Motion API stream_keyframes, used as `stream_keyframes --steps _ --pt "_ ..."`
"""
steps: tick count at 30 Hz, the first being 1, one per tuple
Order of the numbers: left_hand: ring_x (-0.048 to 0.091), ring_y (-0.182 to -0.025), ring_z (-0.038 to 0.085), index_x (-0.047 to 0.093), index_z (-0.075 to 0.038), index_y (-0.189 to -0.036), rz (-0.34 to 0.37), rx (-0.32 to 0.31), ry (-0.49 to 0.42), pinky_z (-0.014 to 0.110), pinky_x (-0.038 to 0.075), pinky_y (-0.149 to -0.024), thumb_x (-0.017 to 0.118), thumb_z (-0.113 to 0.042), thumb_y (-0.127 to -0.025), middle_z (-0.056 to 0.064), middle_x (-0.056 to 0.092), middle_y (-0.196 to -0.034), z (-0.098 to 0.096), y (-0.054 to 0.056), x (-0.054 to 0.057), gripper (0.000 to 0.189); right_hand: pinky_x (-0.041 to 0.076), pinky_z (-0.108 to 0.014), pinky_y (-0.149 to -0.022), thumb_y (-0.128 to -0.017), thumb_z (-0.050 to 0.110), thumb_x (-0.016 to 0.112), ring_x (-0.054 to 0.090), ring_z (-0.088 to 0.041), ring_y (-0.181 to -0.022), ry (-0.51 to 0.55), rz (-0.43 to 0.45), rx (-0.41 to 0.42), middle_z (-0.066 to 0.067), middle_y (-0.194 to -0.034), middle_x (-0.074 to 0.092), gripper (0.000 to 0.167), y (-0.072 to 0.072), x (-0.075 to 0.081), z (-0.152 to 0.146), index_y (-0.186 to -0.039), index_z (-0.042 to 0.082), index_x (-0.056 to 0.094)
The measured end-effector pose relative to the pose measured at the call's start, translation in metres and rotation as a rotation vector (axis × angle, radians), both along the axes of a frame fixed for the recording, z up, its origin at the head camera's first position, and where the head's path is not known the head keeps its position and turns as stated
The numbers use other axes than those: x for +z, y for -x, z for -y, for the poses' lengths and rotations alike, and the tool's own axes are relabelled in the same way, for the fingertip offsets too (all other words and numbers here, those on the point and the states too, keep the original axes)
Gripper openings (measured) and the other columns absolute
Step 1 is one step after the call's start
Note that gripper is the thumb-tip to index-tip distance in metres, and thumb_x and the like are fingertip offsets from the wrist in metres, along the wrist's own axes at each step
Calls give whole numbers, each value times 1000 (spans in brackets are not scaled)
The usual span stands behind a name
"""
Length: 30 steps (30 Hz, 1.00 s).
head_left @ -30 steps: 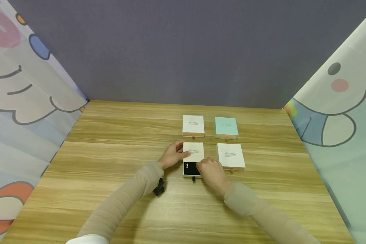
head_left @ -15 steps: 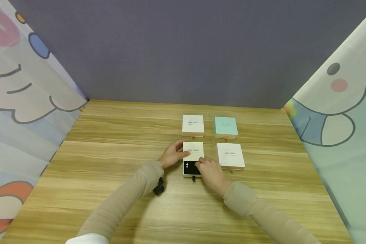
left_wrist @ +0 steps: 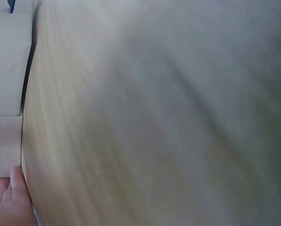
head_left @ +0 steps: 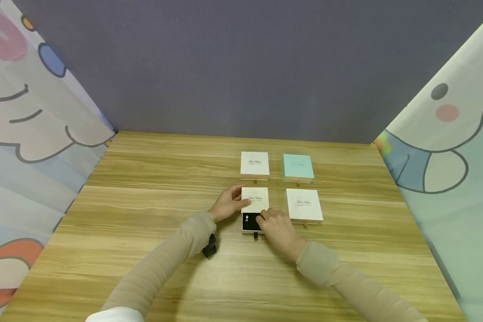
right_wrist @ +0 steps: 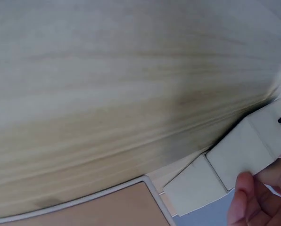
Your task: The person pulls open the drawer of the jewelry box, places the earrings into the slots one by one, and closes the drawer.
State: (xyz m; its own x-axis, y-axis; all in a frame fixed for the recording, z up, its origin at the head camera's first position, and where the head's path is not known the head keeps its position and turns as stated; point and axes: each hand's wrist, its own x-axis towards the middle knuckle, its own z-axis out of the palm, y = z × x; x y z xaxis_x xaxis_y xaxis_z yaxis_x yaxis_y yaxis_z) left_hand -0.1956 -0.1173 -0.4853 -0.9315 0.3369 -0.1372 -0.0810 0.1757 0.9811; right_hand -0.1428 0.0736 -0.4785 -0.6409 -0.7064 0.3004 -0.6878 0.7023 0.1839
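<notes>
A white slide-out jewellery box (head_left: 255, 199) lies in the middle of the table with its drawer (head_left: 248, 231) pulled toward me. On the drawer's black insert (head_left: 251, 226), a small shiny earring (head_left: 247, 218) sits at the left. My left hand (head_left: 229, 203) holds the box's sleeve, thumb on top and fingers at its left and far side. My right hand (head_left: 279, 228) has bent fingers over the drawer's right part; in the right wrist view a fingertip (right_wrist: 244, 181) touches the drawer's side. Whatever lies between those fingertips is hidden.
Behind the box stands another white box (head_left: 255, 164), with a mint-green box (head_left: 298, 167) to its right. A larger white box (head_left: 304, 205) is close beside my right hand. All rest on the wooden table (head_left: 153, 170). A grey panel (head_left: 241, 71) borders the table's far edge.
My right fingertips have shifted very slightly over the black insert. The left hand and the boxes keep their places.
</notes>
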Motion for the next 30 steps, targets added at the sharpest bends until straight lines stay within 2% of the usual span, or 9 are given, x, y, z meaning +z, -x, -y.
stream_keyframes --steps 2,4,9,13,17,22,24,27,30 --pt "34 -130 38 29 10 -138 2 -12 5 43 33 -108 61 -6 -87 27 34 -140 0 -2 7 62 52 -25 -57 -69 0 75 58 -15 -68 -6 12 6 -2 -76 64 17 1 1 -1 -81 9 66" --pt "33 -131 38 28 10 -138 4 -19 11 42 33 -109 61 -6 -88 27 33 -141 0 -4 12 62 53 -24 -61 -71 2 74 59 -14 -70 35 61 -3 -1 -77 65 15 2 4 -2 -82 9 66" --pt "32 -131 39 28 10 -138 10 -22 7 42 33 -109 60 -5 -88 28 32 -141 -1 -7 17 61 54 -26 -64 -81 9 68 62 -14 -74 271 283 -52 1 -78 67 3 6 22 -10 -79 10 68" --pt "32 -131 39 30 10 -138 16 -15 -4 43 32 -109 60 -4 -87 28 33 -141 -1 -7 17 60 54 -30 -66 -80 7 68 63 -16 -77 383 414 -100 -1 -80 68 5 12 36 -19 -77 10 69" --pt "32 -132 38 30 8 -138 30 -5 2 43 31 -110 61 -5 -87 27 33 -141 0 -5 14 61 53 -31 -66 -80 6 68 63 -16 -77 388 534 -116 -2 -82 69 4 19 39 -25 -79 9 70" --pt "35 -131 36 34 4 -138 16 29 9 41 33 -109 64 -10 -86 24 35 -141 1 0 -4 61 54 -32 -69 -81 6 67 64 -16 -78 400 653 -115 -3 -83 69 4 23 35 -22 -81 8 71" --pt "36 -131 35 35 2 -138 8 40 12 41 34 -109 64 -11 -86 23 36 -141 1 2 -10 61 54 -32 -69 -81 6 67 64 -16 -77 391 676 -116 -2 -82 69 4 24 34 -19 -81 7 71" --pt "35 -131 34 35 1 -138 9 49 22 41 33 -109 65 -12 -86 21 36 -142 0 4 -13 61 54 -31 -67 -81 5 67 64 -16 -75 364 683 -113 -2 -80 69 5 26 31 -14 -80 7 71" --pt "36 -131 32 36 -1 -138 11 44 32 38 34 -109 65 -12 -86 19 36 -142 -1 5 -14 61 55 -29 -65 -81 1 66 64 -17 -74 320 647 -103 -4 -79 68 7 25 30 -8 -79 5 71"
